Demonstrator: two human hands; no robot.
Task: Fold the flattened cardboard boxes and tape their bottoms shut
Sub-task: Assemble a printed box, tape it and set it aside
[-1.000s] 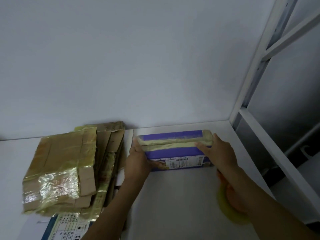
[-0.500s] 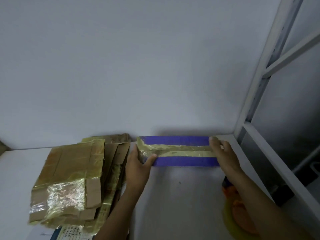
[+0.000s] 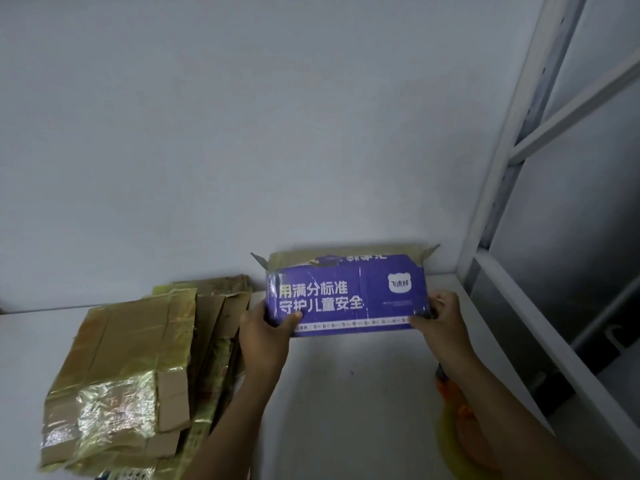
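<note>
White table [image 3: 363,393], pile of flattened, taped cardboard boxes [image 3: 121,358] lay along its left side, orange-and-yellow object [image 3: 447,438] sat near its right edge.

free table [image 3: 360,393] between cardboard stack [image 3: 117,358] and frame [image 3: 491,202]

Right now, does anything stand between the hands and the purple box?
Nothing visible does. The left hand grips the purple box at its lower left corner, and the right hand grips its lower right. The flattened stack lies off to the left.

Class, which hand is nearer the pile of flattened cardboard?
Left. The left hand grips the purple box at the end beside the pile; the right hand grips its far end.
</note>
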